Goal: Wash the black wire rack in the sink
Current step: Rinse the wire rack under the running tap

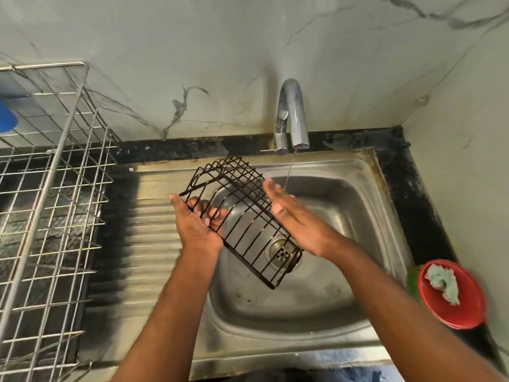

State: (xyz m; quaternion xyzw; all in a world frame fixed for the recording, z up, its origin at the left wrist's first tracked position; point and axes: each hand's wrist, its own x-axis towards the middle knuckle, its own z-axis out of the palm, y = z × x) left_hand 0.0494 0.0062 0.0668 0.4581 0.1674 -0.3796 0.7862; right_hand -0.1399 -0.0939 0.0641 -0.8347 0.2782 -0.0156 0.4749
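Head view, looking down on a steel sink (325, 307) set in a dark counter (405, 188), w/ marbled wall tiles behind. Black wire rack (242, 216) is held tilted above the basin, its long axis running from upper left to lower right; the lower end hangs over the drain (281, 253), the upper end sits just left of the tap (292, 117). Left hand (198, 219) grips the rack's left edge from below: thumb along the outer frame, fingers curled up through the wires. Right hand (289, 213) lies flat against the rack's right side, fingers straight and together, pointing up-left; palm presses the wires, nothing pinched. A thin stream of water (289, 169) falls from the spout and meets the right hand's fingers near the rack's top-right corner. Ribbed drainboard (154, 244) extends left of the basin. Further left stands a steel wire dish basket (52, 188), w/ a blue item (7, 117) at its far edge, partly cut off by the frame; what it is cannot be told. Right of the sink, on the counter, a red bowl (468, 312) holds a pale green scrap, prob. a cloth or scrubber (443, 286); a green object (413, 282) shows just behind the bowl's left rim, mostly hidden.
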